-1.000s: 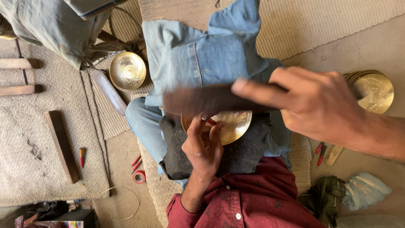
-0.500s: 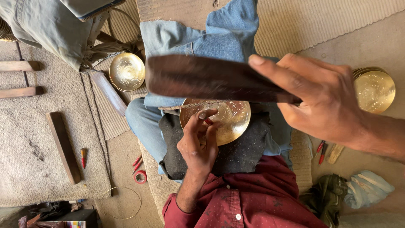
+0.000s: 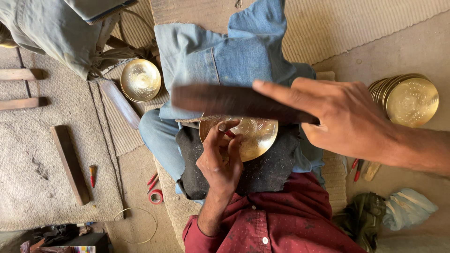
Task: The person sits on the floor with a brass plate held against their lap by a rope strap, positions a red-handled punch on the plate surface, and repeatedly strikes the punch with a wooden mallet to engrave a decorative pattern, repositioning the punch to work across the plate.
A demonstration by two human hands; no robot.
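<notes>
Dark wooden bat [image 3: 234,102] overhangs brass plate [image 3: 253,136]; brass stack [image 3: 408,98] right

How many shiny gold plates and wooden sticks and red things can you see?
Brass plates: 3 places, one on the lap, one on the mat, a stack too tight to count
Wooden pieces: 4, one in the right hand
Small red tools or tape: about 6
Left hand holds a small tool
Total: about 13
</notes>
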